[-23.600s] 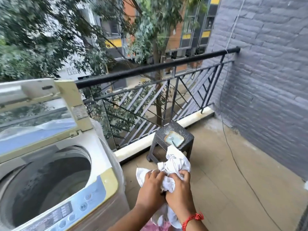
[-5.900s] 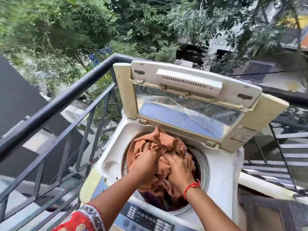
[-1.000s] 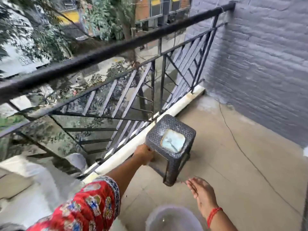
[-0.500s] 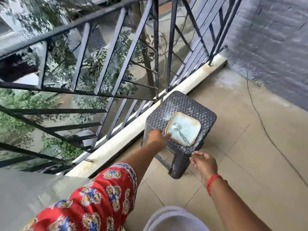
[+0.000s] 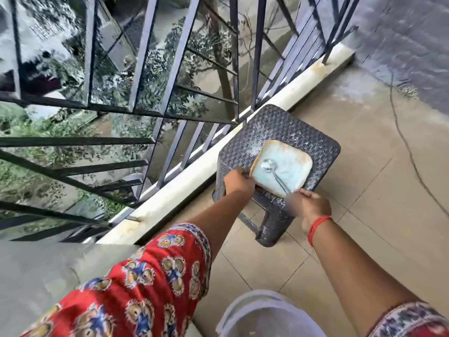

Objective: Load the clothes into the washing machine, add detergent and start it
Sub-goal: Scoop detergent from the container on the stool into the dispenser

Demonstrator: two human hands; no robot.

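Observation:
A square, pale blue detergent dish [image 5: 283,170] with a cream rim sits on a dark woven stool [image 5: 279,127] by the railing. A metal spoon [image 5: 273,170] heaped with white powder lies in it. My left hand [image 5: 239,182] grips the dish's left edge. At its near corner, beside the spoon handle, my right hand [image 5: 308,205] holds the rim with curled fingers. The washing machine and the clothes are out of view.
A black metal railing [image 5: 145,113] on a white curb [image 5: 194,176] runs along the left. A white bucket rim [image 5: 267,312] shows at the bottom. A thin cable [image 5: 408,152] trails over the tiled floor toward the grey brick wall [image 5: 401,45].
I have leaned closer to the stool. My left hand slid from the stool's top to the dish's edge, and my right hand rose from beside the stool to the dish's near corner.

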